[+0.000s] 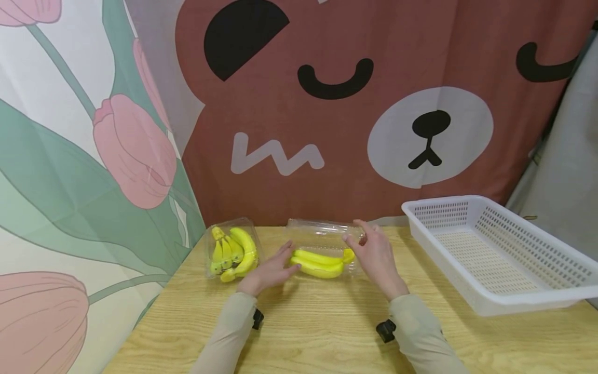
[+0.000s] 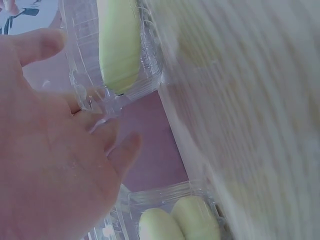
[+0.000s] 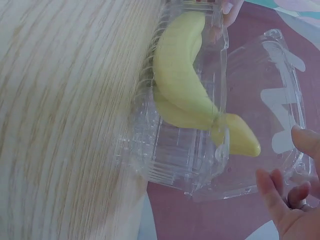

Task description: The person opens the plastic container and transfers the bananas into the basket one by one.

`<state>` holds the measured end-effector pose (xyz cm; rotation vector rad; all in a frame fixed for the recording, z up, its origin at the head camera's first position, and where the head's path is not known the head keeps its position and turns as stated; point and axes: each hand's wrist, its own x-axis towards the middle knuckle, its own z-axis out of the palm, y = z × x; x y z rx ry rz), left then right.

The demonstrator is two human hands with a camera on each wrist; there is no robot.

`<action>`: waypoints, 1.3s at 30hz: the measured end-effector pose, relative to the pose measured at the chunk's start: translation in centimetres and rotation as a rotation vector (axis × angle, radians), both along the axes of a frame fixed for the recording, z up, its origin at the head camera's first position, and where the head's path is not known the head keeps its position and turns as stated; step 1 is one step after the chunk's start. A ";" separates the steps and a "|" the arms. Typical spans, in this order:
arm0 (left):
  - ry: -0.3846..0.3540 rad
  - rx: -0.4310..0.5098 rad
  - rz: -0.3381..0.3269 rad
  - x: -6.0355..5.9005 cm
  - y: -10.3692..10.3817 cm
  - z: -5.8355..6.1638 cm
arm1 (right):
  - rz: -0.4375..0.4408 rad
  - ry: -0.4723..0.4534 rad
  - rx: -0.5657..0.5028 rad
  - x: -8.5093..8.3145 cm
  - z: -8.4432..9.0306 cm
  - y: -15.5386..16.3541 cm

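A bunch of yellow bananas (image 1: pixel 317 267) lies in a clear plastic clamshell box (image 3: pixel 170 155) at the table's middle. Its hinged lid (image 3: pixel 250 90) is raised at the back, and the stem end of the bunch juts past the box's rim. My right hand (image 1: pixel 379 257) pinches the lid's right corner between thumb and fingers. At the box's left end, my left hand (image 1: pixel 271 271) has its fingers extended against the clear wall, some of them behind it in the left wrist view.
Left of my left hand stands another clear box (image 1: pixel 246 223) with more bananas (image 1: pixel 249 249) in it. A white perforated plastic basket (image 1: pixel 486 301) occupies the right side of the table (image 1: pixel 317 332). A printed curtain (image 1: pixel 336 171) hangs right behind the table's back edge.
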<state>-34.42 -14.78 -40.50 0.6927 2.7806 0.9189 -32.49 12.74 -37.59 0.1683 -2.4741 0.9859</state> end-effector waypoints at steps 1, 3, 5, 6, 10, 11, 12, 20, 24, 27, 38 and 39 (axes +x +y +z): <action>0.003 0.001 0.002 0.0 0.0 -0.1 | 0.011 0.007 -0.013 0.0 0.0 0.0; 0.014 -0.005 0.008 0.0 0.0 -0.1 | 0.058 0.016 -0.045 -0.1 0.0 0.2; 0.024 -0.010 0.017 0.0 0.1 -0.2 | 0.122 0.016 -0.068 -0.1 0.0 0.2; 0.027 -0.012 0.021 0.0 0.1 -0.2 | 0.154 0.017 -0.063 -0.1 -0.1 0.3; 0.032 -0.014 0.038 0.1 0.2 -0.2 | 0.238 0.010 -0.011 -0.1 -0.3 0.3; 0.031 -0.013 0.041 0.1 0.2 -0.1 | 0.244 0.014 0.003 -0.1 -0.3 0.3; 0.031 -0.011 0.043 0.1 0.2 -0.1 | 0.247 0.019 0.011 -0.1 -0.4 0.4; 0.055 -0.070 0.073 0.3 0.4 -0.1 | 0.247 0.016 0.022 -0.2 -0.4 0.4; 0.073 -0.097 0.078 0.3 0.5 -0.1 | 0.246 0.031 0.042 -0.3 -0.4 0.2; 0.072 -0.115 0.086 0.3 0.5 -0.2 | 0.261 0.040 0.066 -0.3 -0.4 -0.2; 0.075 -0.111 0.098 0.1 0.7 -0.5 | 0.330 0.084 0.157 0.4 0.0 -1.9; 0.077 -0.110 0.093 0.1 0.7 -0.5 | 0.336 0.081 0.168 0.4 -0.1 -2.1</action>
